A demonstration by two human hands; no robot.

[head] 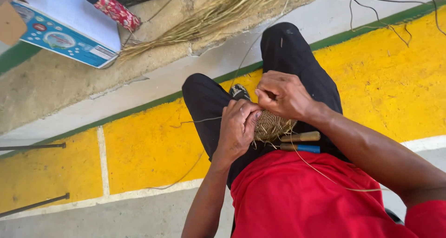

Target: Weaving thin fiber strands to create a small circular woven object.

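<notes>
left hand (238, 126) & right hand (282, 95) both on a small woven piece (272, 125), which sits on the person's lap above the black trousers (297, 57), between the two hands. piece is tan, tight basket-like weave, rounded shape, loose fibre ends sticking out at the lower edge. left hand grip: fingers curled, clamped on the left side of the woven piece, thumb side pressed to it. right hand grip: fingertips pinched together at the top of the piece, w/ a thin strand; exact strand in the pinch too fine to tell. a long thin fibre strand (325, 175) runs from the piece down across the red shirt (297, 201) toward the right forearm. another thin strand trails left over the yellow floor (148, 145).

two tools lie on the lap just below the woven piece, touching or nearly: wooden-handled tool (302, 136), smooth, pale brown, cylindrical; blue-handled tool (304, 148), just under it, approx parallel.

floor: painted yellow concrete, matte, w/ white lines and a green stripe (139, 109) at the edge, then grey rough concrete. bundle of dry straw-like fibres (209, 15) lies top centre, well apart from hands. blue-white cardboard box (65, 26) top left, red patterned cylinder (116, 10) beside it. two dark metal rods (32, 146) at left.
</notes>
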